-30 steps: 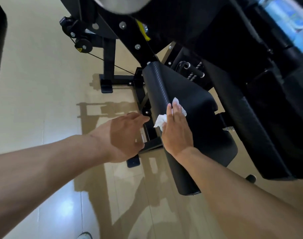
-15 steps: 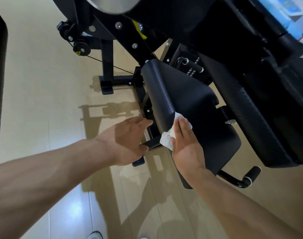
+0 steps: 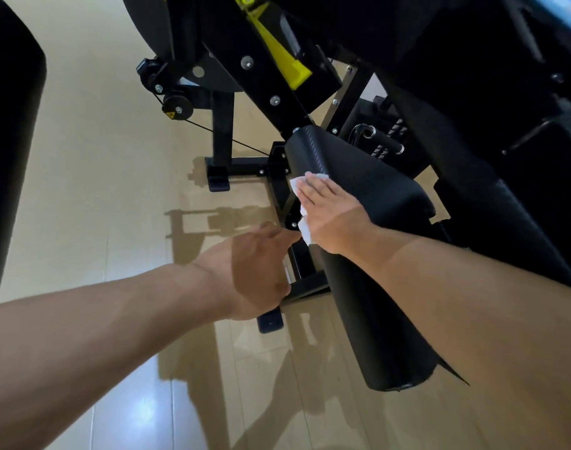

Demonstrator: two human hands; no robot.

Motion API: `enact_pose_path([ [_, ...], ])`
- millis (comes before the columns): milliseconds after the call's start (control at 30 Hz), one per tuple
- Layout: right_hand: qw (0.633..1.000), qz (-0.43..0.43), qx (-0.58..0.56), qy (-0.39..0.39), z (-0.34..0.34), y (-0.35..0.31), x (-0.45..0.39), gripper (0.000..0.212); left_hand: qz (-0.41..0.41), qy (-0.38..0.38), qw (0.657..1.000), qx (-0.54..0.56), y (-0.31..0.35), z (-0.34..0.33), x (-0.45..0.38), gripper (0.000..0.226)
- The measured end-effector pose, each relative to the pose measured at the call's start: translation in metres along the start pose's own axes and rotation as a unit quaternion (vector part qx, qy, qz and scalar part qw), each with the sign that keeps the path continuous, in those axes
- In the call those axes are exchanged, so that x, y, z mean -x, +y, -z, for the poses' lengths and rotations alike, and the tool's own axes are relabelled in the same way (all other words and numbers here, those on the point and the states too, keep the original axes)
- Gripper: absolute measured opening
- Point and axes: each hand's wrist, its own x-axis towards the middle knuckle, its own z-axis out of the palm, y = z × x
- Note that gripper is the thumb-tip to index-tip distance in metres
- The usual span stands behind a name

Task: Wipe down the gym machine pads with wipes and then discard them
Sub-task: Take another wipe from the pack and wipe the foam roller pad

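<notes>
Right hand (image 3: 331, 216) lay flat, fingers straight and together, pressing a white wipe (image 3: 302, 206) against the left edge of the black seat pad (image 3: 375, 190). Wipe showed above the fingertips and below the thumb side, crumpled, draped over the pad's edge. Left hand (image 3: 251, 271) hovered just beside the pad, fingers relaxed and slightly spread, holding nothing; whether it touched the black machine frame (image 3: 277, 102) under it could not be told. Yellow plate (image 3: 277, 50) sat on the frame higher up. A thin cable (image 3: 219, 136) ran from a small pulley (image 3: 177, 107). Glossy beige floor (image 3: 99, 190) carried shadows.
</notes>
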Motion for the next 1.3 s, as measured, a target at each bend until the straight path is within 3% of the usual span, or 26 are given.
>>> enact_pose_path([
  [167,0.973,-0.179,-0.147,0.001,0.021,0.0,-0.036,0.068,0.007,0.014,1.0,0.0,-0.007,0.013,0.0,0.082],
  [233,0.979,-0.153,-0.131,0.025,0.013,-0.002,-0.042,0.067,0.013,-0.001,1.0,-0.01,-0.006,0.021,0.002,0.082],
  [333,0.999,-0.025,-0.029,0.008,0.012,0.006,-0.058,0.064,0.003,-0.009,0.999,-0.033,-0.005,0.028,0.0,0.081],
  [500,0.984,-0.166,-0.064,0.011,0.03,0.001,-0.081,0.071,0.002,-0.002,0.999,-0.04,-0.01,0.036,-0.001,0.081],
  [633,0.994,-0.036,0.092,-0.039,0.034,0.004,-0.099,0.074,0.001,0.01,0.999,-0.051,-0.011,0.042,-0.003,0.08],
  [767,0.98,0.117,0.148,-0.065,0.044,0.024,-0.103,0.067,0.007,0.003,0.998,-0.061,-0.01,0.047,-0.002,0.074],
  [833,0.986,0.088,0.133,-0.043,0.042,0.026,-0.101,0.066,0.006,0.0,0.998,-0.066,-0.011,0.047,-0.002,0.074],
  [900,0.997,-0.037,0.074,-0.004,0.035,0.019,-0.097,0.063,0.004,-0.001,0.998,-0.068,-0.011,0.046,-0.004,0.075],
  [967,0.994,-0.104,0.019,0.006,0.028,0.009,-0.097,0.063,0.004,-0.013,0.997,-0.076,-0.011,0.045,-0.004,0.074],
  [1300,0.992,-0.013,0.113,-0.056,0.021,-0.003,-0.047,0.063,0.004,-0.053,0.996,-0.078,-0.007,0.039,0.001,0.073],
])
